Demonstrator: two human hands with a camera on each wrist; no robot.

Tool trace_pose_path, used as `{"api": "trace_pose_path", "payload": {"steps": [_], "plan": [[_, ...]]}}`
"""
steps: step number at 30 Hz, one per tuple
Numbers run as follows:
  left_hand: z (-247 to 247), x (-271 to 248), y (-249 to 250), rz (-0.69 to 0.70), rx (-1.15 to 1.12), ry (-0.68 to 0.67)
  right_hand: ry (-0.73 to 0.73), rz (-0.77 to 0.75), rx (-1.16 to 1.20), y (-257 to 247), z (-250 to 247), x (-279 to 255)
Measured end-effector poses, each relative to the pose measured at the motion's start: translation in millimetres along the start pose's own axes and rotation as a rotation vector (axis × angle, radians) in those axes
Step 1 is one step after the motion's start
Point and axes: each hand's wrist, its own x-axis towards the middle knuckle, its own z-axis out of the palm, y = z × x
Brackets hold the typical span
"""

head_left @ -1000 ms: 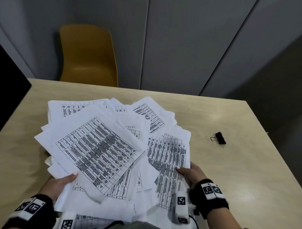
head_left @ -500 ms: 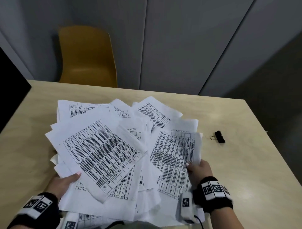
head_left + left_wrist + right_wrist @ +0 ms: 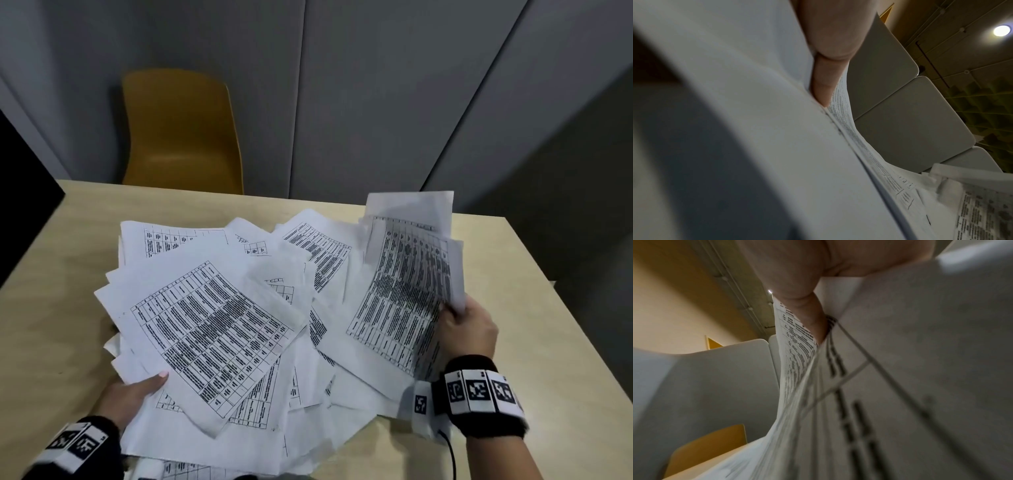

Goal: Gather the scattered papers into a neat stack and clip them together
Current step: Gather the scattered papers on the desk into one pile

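Note:
Several white printed sheets [image 3: 212, 322] lie fanned in a loose pile on the pale wooden table [image 3: 555, 359]. My left hand [image 3: 132, 394] holds the pile's near-left side, thumb on top and fingers hidden underneath. In the left wrist view that thumb [image 3: 824, 78] presses between the sheets [image 3: 756, 146]. My right hand [image 3: 467, 329] grips the right-hand sheets [image 3: 407, 284] by their right edge and holds them raised and tilted off the table. The right wrist view shows the thumb [image 3: 807, 313] pinching the printed sheets [image 3: 900, 369]. No binder clip shows in any view.
A yellow chair [image 3: 181, 137] stands behind the table's far edge, against grey wall panels [image 3: 376, 85]. A dark object [image 3: 20, 192] borders the table on the left. Bare tabletop shows at the right and far left of the pile.
My right hand has moved right and lifted its sheets, tilting them upright. The black clip seen earlier on the right is now hidden. My left hand has stayed on the pile's left side.

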Motion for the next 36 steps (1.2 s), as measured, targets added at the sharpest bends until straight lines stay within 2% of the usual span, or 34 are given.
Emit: {"api": "trace_pose_path", "payload": {"steps": [6,11,14,17,19,21,23,26,29,33,36], "plan": [[2,-5,3,0.03,0.028,0.013,0.172,-0.232,0.048,-24,-17,0],[0,-1,0,0.026,0.048,0.028,0.223,-0.228,0.275,-53,-27,-2],[-2,2,0,0.002,0.054,0.003,0.12,-0.218,0.426,-72,-24,-7],[-2,3,0,0.013,0.075,0.009,-0.064,-0.065,0.676,-86,-6,-19],[-2,3,0,0.029,0.092,0.021,-0.205,0.077,0.759,-85,17,-31],[-3,5,-1,0.031,0.099,0.023,-0.282,0.176,0.744,-73,47,-43],[-4,5,0,0.025,0.11,0.016,-0.336,0.251,0.604,-59,79,-57],[-4,4,0,0.039,0.093,0.016,-0.494,0.32,0.411,-49,114,-77],[-3,1,0,0.067,0.053,0.0,-0.629,0.288,0.266,-55,136,-92],[-3,-4,-2,0.027,0.089,-0.029,-0.788,0.03,0.027,-74,140,-106],[-1,-4,-3,0.04,0.078,-0.007,-0.851,-0.008,0.042,-77,136,-110]]}}
